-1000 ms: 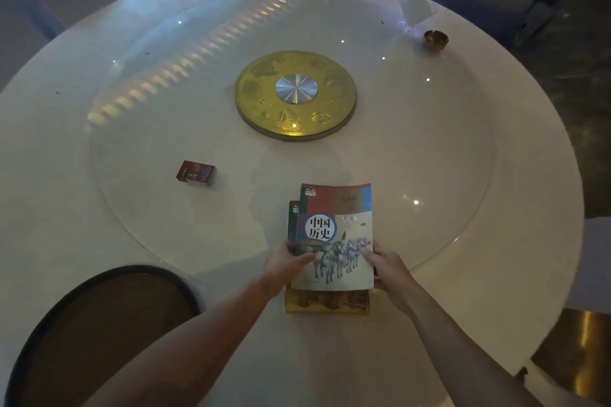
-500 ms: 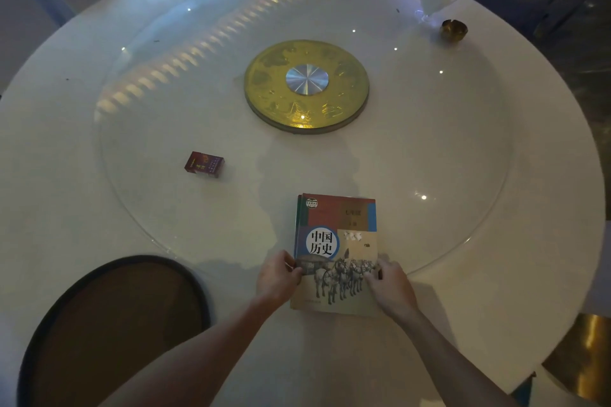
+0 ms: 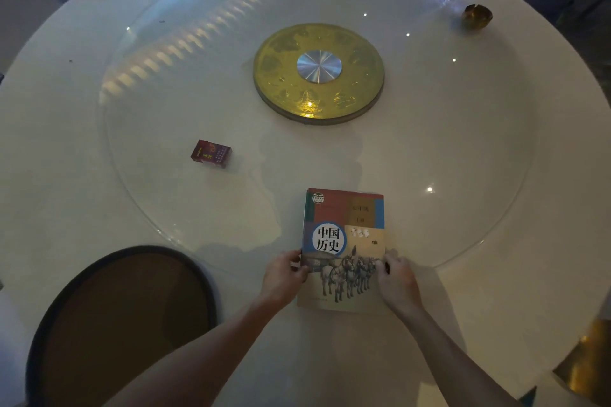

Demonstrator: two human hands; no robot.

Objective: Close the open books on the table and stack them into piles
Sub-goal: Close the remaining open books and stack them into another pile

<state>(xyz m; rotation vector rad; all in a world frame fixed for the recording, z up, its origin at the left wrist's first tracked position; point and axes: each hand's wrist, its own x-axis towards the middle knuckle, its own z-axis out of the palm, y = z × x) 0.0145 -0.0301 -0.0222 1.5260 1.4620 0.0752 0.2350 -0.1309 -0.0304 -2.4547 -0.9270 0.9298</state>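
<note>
Both hands, left (image 3: 283, 277) and right (image 3: 396, 281), grip the closed book's (image 3: 344, 241) side edges, hiding anything stacked beneath.

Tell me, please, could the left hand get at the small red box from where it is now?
Probably yes: the left hand rests at the book, and only bare table lies between it and the small red box.

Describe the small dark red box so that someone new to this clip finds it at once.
Start at the gold disc in the middle of the round white table. Look nearer and to the left: the small dark red box lies alone on the glass. It is much smaller than the history book and no hand touches it.
</note>
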